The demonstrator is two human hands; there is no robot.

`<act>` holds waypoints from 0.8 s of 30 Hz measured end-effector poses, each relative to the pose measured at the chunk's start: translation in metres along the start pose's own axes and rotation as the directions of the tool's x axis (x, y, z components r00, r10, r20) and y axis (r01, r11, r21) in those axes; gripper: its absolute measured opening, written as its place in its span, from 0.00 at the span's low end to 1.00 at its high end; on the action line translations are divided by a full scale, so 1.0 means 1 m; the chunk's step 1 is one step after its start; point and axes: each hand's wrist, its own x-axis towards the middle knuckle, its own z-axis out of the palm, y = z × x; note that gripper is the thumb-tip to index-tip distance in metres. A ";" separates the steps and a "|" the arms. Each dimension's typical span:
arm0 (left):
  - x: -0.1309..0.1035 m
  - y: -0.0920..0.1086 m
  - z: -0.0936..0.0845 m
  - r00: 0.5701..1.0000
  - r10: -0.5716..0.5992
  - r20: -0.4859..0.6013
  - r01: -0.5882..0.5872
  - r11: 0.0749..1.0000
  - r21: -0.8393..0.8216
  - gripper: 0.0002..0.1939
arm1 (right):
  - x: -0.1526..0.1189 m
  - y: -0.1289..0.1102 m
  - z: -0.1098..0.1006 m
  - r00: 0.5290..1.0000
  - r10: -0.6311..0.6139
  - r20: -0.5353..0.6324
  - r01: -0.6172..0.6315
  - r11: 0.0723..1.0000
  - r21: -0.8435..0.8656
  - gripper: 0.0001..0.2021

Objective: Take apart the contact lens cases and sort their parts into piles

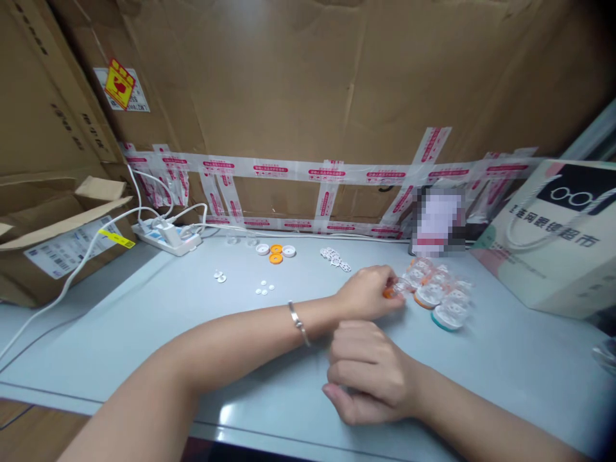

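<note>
The paper bag [539,256] printed with a pair of glasses stands at the right end of the grey surface [505,359]. To the left of the bag and nearer the person, the left hand [366,294], with a silver bracelet [299,322] on its wrist, has its fingers closed on an orange-based clear piece [392,292]. The right hand [369,375] lies nearer the person than the bag and to its left, beside the left wrist, curled into a loose fist; its inside is hidden, so whether it holds anything cannot be told.

Between the left hand and the bag sits a cluster of clear-topped pieces [450,314], somewhat blurred, with white parts inside and orange or teal bases. Farther left of the bag, past the left hand, lie a group of white openwork pieces [333,257], then two orange rings [276,258] touching two white rings [288,251], with small white discs [264,292] nearer the person. Farthest left of the bag are a white power strip [185,244] and an open cardboard box [62,247]. Just left of the bag, at the back, a pixelated object [436,218] stands against a large taped carton [308,96].
</note>
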 end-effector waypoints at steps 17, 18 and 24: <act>-0.107 -0.016 -0.076 0.983 -0.116 0.141 0.136 0.980 -0.142 0.11 | -0.014 0.044 -0.003 0.598 0.764 0.243 -0.802 0.568 0.186 0.21; -0.108 -0.017 -0.074 0.983 -0.118 0.142 0.137 0.982 -0.132 0.13 | -0.014 0.042 0.000 0.588 0.770 0.248 -0.809 0.558 0.185 0.21; -0.111 -0.024 -0.064 0.986 -0.146 0.085 0.154 0.983 -0.097 0.18 | -0.011 0.039 0.006 0.559 0.803 0.206 -0.829 0.540 0.148 0.16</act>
